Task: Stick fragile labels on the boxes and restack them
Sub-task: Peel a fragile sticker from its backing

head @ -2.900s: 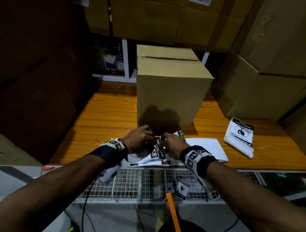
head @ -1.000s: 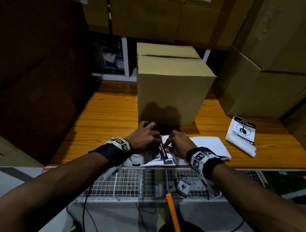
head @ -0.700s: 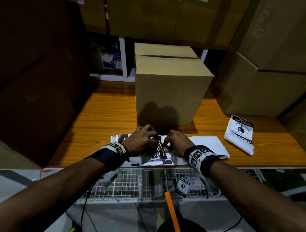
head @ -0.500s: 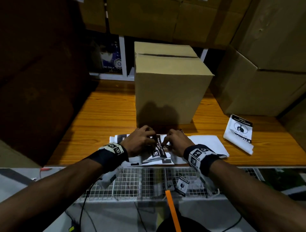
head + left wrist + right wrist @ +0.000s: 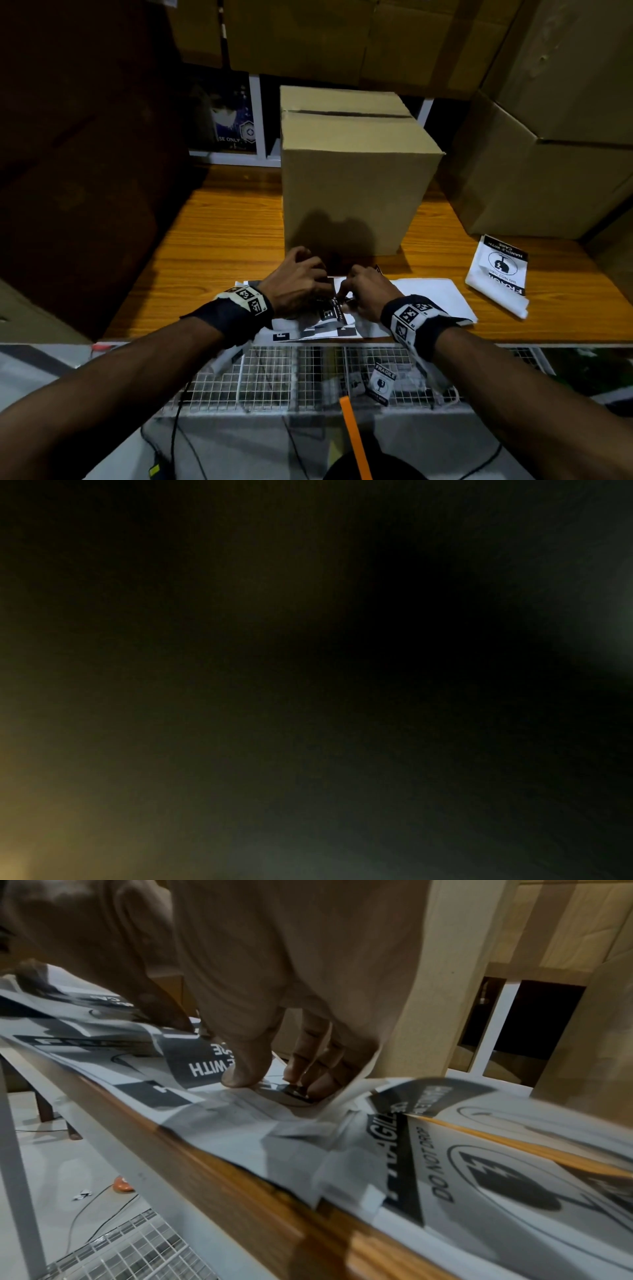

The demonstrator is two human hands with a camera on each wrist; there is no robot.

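- One box (image 5: 352,178) standing upright on the table (image 5: 219,233), near face bare of any label as far as the head view shows; other faces hidden.
- Big cartons (image 5: 534,178) stacked right and behind; no label seen on them either, though much lies in shadow.
- No sign of a sticking step done: judged an early stage, a label being peeled from its sheet, with sticking and restacking all left.
- Labels (image 5: 329,313) lying in a loose pile at the near table edge, just in front of the box, printed FRAGILE and HANDLE WITH CARE.
- Another label sheet (image 5: 501,272) lying apart at the right of the table; one small label (image 5: 382,383) down on the wire rack (image 5: 274,373) below.
- Left hand (image 5: 298,286): fingers curled, pinching at the pile beside the right; left wrist view dark, so exact hold hard to tell.
- Right hand (image 5: 368,293): narrow, thumb and fingertips (image 5: 240,1077) pressed down onto the top sheet, a dark label flap curling up just beside the thumb.
- Both hands close together, nearly touching, just short of the box base.
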